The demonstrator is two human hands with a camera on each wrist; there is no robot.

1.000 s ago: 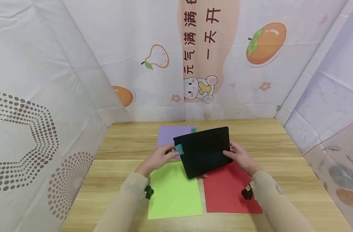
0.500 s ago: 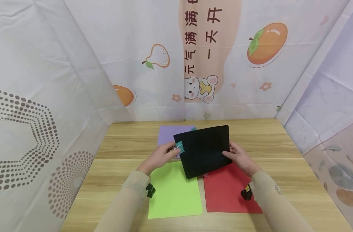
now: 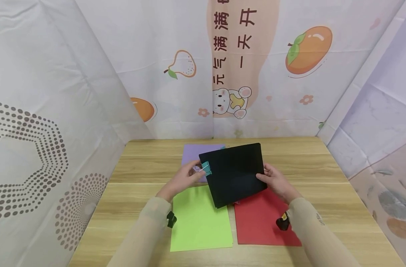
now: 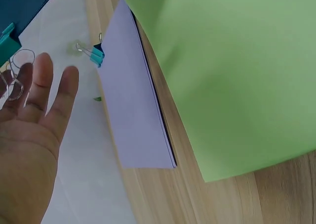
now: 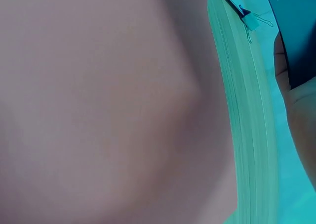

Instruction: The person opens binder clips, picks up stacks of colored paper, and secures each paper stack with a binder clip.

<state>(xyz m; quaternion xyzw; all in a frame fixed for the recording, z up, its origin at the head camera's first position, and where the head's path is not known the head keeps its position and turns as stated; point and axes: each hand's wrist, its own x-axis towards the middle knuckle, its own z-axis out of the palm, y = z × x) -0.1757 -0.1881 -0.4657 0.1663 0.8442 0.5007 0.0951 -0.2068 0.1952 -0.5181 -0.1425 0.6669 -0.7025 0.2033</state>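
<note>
A stack of black paper (image 3: 236, 174) is held up at a tilt between both hands in the head view. My right hand (image 3: 279, 182) grips its right edge, thumb on the front face. A teal binder clip (image 3: 206, 167) bites the stack's left edge. My left hand (image 3: 180, 181) has thumb and index finger at the clip's wire handles. In the left wrist view, wire loops stand out from the clip (image 4: 7, 45) by the fingertips, while the other fingers (image 4: 64, 95) stretch out. The right wrist view is mostly filled by a blurred surface, with the hand (image 5: 302, 110) at its right edge.
Green paper (image 3: 201, 222) lies at the front left of the wooden table (image 3: 139, 163), red paper (image 3: 261, 226) at the front right. Behind them is purple paper (image 3: 199, 149) with its own teal clip (image 4: 98, 55). A printed curtain (image 3: 176, 122) hangs at the back.
The black stack has tilted slightly and its upper edge has risen a little. My left fingers have shifted around the clip's wire handles. My right hand has stayed nearly still.
</note>
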